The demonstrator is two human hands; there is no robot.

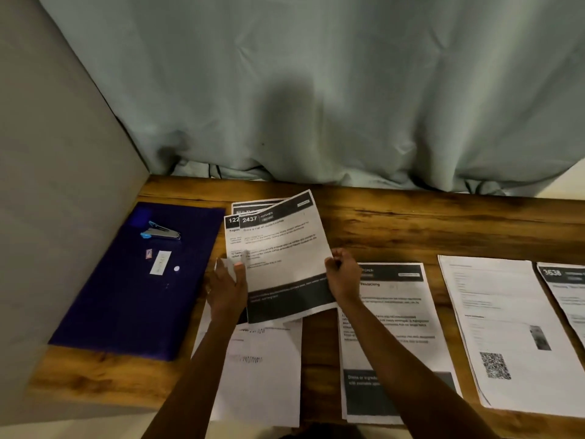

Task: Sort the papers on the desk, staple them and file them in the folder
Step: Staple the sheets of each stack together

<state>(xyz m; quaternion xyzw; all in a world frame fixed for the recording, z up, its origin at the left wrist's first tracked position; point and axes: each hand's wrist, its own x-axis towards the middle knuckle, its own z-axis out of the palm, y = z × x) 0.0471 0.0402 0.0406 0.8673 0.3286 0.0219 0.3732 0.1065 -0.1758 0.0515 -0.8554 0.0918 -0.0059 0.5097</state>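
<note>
Two hands are on the fanned sheaf of printed sheets [278, 248], which is raised at a tilt over the middle of the wooden desk [395, 223], its top page headed 2437 and a second page peeking out behind it on the left. Paper like this looks light and floppy, and I would judge it slick sheet against sheet, so the pages will slide apart unless they are pinched at opposite edges and tapped square; the long side edges seem the sensible place to take hold, low enough that the top does not droop. The left hand [226, 288] lies mostly open along the sheaf's left edge, fingers spread flat and the thumb pressing on the front, with a folded-over corner showing just beside the fingertips. The right hand [342, 277] is curled nearly closed, nipping the right edge between thumb and bent fingers. Both forearms reach forward from the bottom of the view, converging on the sheaf, the wrists roughly straight. More sheets lie flat on the desk: a pale page [262, 369] under the left forearm, a dark-banded page [408, 312] under the right forearm, and further pages off to the right. The purple folder [110, 305] lies closed at the left end of the desk, well apart from the sheaf, with the blue stapler [160, 231] resting on top of it, untouched.
</note>
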